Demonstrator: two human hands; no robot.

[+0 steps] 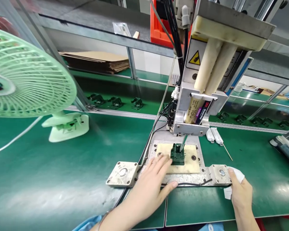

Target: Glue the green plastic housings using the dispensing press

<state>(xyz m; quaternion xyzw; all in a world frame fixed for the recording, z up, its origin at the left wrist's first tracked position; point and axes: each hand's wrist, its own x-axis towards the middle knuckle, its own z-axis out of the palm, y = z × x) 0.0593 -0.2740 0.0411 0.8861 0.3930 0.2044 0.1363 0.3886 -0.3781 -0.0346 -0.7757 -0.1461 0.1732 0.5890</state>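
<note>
My left hand (154,186) lies flat with its fingers stretched out, the fingertips at the left side of a dark green plastic part (177,157). That part sits on a cream fixture plate (191,168) under the dispensing machine. A thin nozzle (183,141) comes down from the machine's glue cartridge (197,109) to the part; whether it touches cannot be made out. My right hand (242,194) is closed around a crumpled white wipe (238,175), beside the right button box (220,175). The left button box (122,174) stands left of the fixture.
A light green fan (31,77) stands at the left. Similar dark green parts (136,103) sit in a row along the back strip. Two white tubes (216,136) and a thin stick (227,151) lie right of the machine. Black cables (148,147) run along its left side.
</note>
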